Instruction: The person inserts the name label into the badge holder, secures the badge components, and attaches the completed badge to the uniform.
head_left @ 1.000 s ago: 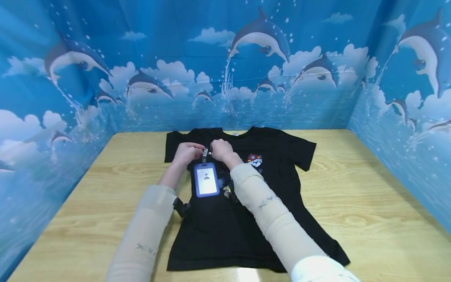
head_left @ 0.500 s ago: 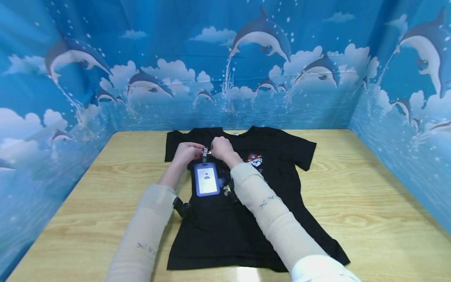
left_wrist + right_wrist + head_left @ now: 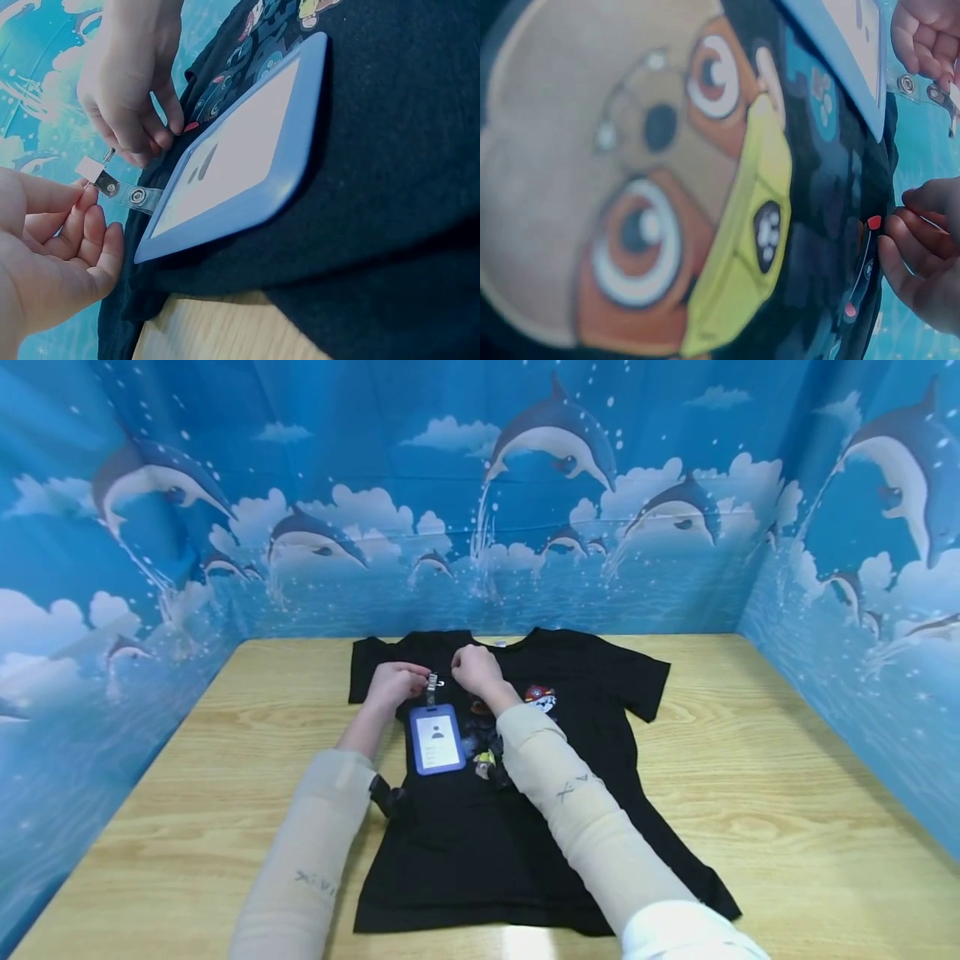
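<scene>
A black T-shirt with cartoon prints lies spread on the table. My left hand pinches the metal clip of a blue-framed ID badge holder between thumb and fingertips. From the clip, a clear snap strap runs to the badge holder, which lies over the left part of the shirt's chest. To the right of the clip and apart from it, my right hand is low over the shirt with its fingers loosely bent. Nothing shows in its grasp; whether its fingertips touch the cloth I cannot tell.
The wooden table extends to both sides of the shirt. A blue dolphin-print curtain encloses the back and sides. A small black device is worn at my left wrist.
My right hand has drawn away from the clip, a little to the right and up. The left hand keeps hold of the clip, and the badge holder has shifted slightly left.
</scene>
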Motion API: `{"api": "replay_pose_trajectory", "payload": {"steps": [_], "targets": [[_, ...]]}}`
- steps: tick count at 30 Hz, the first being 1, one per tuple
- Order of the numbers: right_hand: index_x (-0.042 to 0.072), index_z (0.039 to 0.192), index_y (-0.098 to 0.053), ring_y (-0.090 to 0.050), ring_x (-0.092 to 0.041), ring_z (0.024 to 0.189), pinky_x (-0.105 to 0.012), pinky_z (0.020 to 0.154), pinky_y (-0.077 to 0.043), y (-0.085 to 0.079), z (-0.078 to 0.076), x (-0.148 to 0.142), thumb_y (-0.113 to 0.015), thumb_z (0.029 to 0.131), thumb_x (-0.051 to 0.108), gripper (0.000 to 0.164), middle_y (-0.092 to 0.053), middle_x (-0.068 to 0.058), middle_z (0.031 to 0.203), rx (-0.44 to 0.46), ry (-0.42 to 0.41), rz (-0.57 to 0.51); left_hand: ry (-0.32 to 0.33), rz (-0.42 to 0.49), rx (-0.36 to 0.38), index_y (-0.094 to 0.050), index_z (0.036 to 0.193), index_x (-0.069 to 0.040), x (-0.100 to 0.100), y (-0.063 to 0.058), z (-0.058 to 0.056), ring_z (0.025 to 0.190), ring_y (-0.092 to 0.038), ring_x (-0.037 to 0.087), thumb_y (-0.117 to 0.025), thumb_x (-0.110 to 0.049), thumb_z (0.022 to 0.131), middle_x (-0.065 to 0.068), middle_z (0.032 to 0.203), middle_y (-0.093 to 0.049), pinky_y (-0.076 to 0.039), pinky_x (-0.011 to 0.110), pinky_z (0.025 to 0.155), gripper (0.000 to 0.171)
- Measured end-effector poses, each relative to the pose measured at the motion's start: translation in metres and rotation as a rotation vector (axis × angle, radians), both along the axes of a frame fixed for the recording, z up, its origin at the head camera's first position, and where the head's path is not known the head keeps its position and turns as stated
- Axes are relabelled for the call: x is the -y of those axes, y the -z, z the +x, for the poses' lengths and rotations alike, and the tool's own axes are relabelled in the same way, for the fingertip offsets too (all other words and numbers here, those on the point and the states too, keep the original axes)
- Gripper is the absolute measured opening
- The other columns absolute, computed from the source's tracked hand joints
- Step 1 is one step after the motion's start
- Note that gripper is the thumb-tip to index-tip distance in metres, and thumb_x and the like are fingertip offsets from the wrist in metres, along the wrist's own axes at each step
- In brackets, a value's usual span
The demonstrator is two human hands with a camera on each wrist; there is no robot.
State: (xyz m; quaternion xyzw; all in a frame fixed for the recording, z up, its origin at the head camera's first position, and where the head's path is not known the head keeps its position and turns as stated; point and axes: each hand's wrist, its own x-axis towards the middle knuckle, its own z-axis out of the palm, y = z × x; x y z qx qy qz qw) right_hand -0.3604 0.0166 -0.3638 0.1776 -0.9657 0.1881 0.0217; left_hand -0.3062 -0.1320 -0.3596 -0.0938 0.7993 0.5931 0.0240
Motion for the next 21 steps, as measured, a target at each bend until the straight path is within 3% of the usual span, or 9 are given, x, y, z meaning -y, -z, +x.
{"api": "replay_pose_trajectory", "payload": {"steps": [8, 17, 21], "targets": [[0.01, 0.103, -0.07, -0.06, -0.022, 0.097, -0.035, 0.083, -0.046, 0.0043, 0.0031, 0.002, -0.062, 0.087, 0.016, 0.019, -0.067, -0.005, 0.103, 0.057, -0.056, 0.019, 0.011, 0.008, -0.001, -0.066, 0.107, 0.006, -0.004, 0.0033, -0.0017, 0.08, -0.057, 0.017, -0.052, 0.001, 0.08, 0.017, 0.103, -0.063, -0.048, 0.031, 0.076, 0.03], [0.006, 0.098, -0.068, -0.06, -0.022, 0.087, -0.034, 0.077, -0.048, 0.0087, 0.0015, 0.0062, -0.055, 0.09, 0.01, 0.016, -0.065, -0.007, 0.097, 0.085, -0.071, 0.103, -0.001, -0.003, 0.013, -0.066, 0.106, 0.005, -0.0033, 0.0059, -0.0018, 0.077, -0.057, 0.017, -0.052, 0.001, 0.08, 0.014, 0.094, -0.064, -0.048, 0.03, 0.073, 0.029], [0.007, 0.097, -0.069, -0.061, -0.021, 0.085, -0.034, 0.075, -0.049, 0.0053, -0.0017, 0.0083, -0.056, 0.09, 0.012, 0.016, -0.066, -0.006, 0.096, 0.068, -0.05, 0.087, -0.013, 0.005, 0.007, -0.066, 0.106, 0.005, -0.0005, 0.0037, -0.0029, 0.076, -0.057, 0.017, -0.052, 0.001, 0.081, 0.014, 0.094, -0.063, -0.048, 0.029, 0.072, 0.029]]}}
